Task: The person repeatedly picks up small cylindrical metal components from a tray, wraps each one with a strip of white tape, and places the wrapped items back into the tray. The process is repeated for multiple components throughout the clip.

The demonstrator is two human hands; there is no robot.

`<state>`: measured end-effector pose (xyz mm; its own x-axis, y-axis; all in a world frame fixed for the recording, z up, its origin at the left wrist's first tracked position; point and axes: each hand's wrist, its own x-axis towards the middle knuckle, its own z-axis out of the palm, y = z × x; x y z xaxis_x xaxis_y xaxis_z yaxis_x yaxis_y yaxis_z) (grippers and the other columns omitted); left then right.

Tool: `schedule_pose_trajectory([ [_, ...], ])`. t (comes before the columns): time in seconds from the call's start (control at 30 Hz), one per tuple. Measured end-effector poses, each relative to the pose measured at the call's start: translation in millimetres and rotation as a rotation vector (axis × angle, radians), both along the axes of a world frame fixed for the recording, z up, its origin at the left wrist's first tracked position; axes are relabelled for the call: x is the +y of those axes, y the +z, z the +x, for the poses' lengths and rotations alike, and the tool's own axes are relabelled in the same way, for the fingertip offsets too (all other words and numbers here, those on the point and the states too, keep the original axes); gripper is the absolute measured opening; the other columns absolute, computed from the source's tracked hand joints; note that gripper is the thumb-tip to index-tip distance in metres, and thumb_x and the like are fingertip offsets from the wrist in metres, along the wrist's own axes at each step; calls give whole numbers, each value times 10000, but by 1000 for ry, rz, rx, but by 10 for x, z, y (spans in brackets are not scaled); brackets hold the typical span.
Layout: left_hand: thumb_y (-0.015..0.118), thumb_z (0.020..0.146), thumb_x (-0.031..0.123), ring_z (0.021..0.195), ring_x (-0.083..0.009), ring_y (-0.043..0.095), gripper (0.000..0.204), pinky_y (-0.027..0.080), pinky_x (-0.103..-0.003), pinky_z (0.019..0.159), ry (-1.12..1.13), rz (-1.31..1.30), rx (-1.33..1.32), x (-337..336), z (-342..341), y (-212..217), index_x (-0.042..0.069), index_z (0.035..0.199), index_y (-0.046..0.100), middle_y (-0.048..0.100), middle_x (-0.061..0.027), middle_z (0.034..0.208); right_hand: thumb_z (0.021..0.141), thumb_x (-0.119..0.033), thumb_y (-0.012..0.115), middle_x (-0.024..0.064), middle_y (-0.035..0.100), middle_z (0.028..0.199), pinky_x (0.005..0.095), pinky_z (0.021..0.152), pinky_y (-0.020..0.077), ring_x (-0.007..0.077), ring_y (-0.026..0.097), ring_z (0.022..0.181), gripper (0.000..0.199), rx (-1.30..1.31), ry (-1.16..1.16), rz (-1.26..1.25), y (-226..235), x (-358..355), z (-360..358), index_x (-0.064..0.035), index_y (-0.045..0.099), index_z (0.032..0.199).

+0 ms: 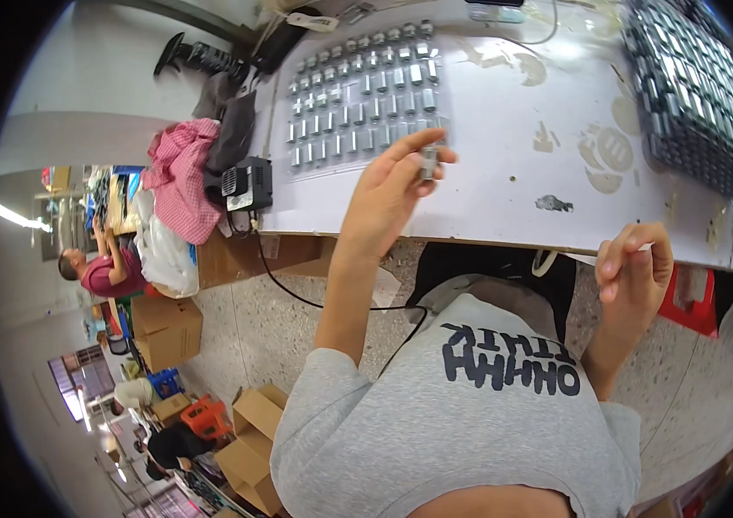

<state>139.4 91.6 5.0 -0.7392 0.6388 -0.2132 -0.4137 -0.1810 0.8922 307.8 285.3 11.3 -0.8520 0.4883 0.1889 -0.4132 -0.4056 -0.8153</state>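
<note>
Grey shirt (470,432) sits nearest; clear tray (352,90) holds metal cylinders (375,110).

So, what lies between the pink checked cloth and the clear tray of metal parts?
In the head view, a black boxy device and, higher up, dark cloth lie between the pink cloth and the tray.
</note>
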Motion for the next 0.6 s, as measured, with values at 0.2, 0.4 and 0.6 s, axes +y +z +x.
schedule_pose_trajectory([
  [0.2,446,852,27,871,-87,493,311,397,-203,763,255,-541,578,-612,-551,-111,3,1159,489,577,-77,994,896,-188,461,61,467,598,170,391,307,87,410,454,196,-24,62,28,-59,-66,-172,-8,469,817],
  [0.4,522,822,18,867,-101,537,270,427,-226,785,308,-412,616,-551,-815,-54,-33,1087,507,592,-110,1004,891,-172,468,30,435,586,180,403,275,72,375,470,173,-79,32,10,-139,-150,-224,-17,470,815],
  [0.6,574,806,33,894,-114,560,316,436,-221,771,247,-489,747,-465,-782,39,-46,1098,483,601,-114,967,894,-152,461,19,431,586,183,443,259,64,354,469,150,-70,18,-30,-205,-117,-243,-23,474,818],
])
